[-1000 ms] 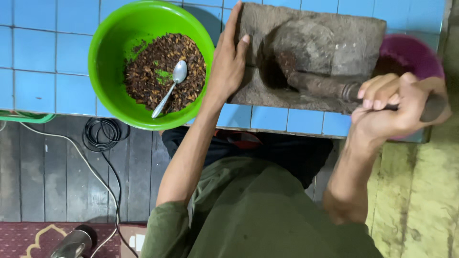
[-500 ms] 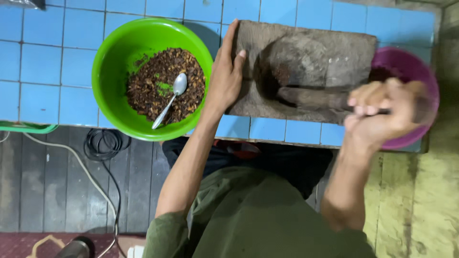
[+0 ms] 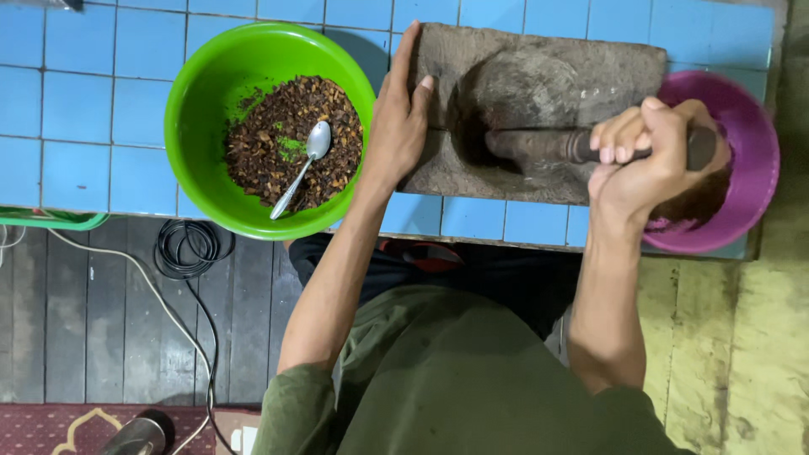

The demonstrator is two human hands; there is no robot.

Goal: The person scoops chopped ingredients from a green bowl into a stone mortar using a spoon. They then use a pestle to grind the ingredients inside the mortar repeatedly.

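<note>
A grey stone grinding slab (image 3: 539, 84) lies on the blue-tiled counter (image 3: 84, 101). My left hand (image 3: 403, 118) rests flat on the slab's left edge, fingers apart. My right hand (image 3: 645, 160) is closed around a dark stone pestle (image 3: 539, 145) that lies across the slab's hollow. Left of the slab stands a green bowl (image 3: 202, 101) with brown chopped bits and a metal spoon (image 3: 301, 167) in it. A pink bowl (image 3: 742, 143) sits at the slab's right end, partly behind my right hand.
Below the counter edge is dark wooden flooring with a coiled black cable (image 3: 187, 248) and a white cord. A red patterned rug (image 3: 50, 425) and a metal cylinder (image 3: 135, 434) lie at the lower left. A worn yellowish surface (image 3: 742, 354) is at the right.
My right hand has slid the pestle leftward over the slab's hollow. The view has shifted, so the counter sits lower in the frame. My left hand stays on the slab edge.
</note>
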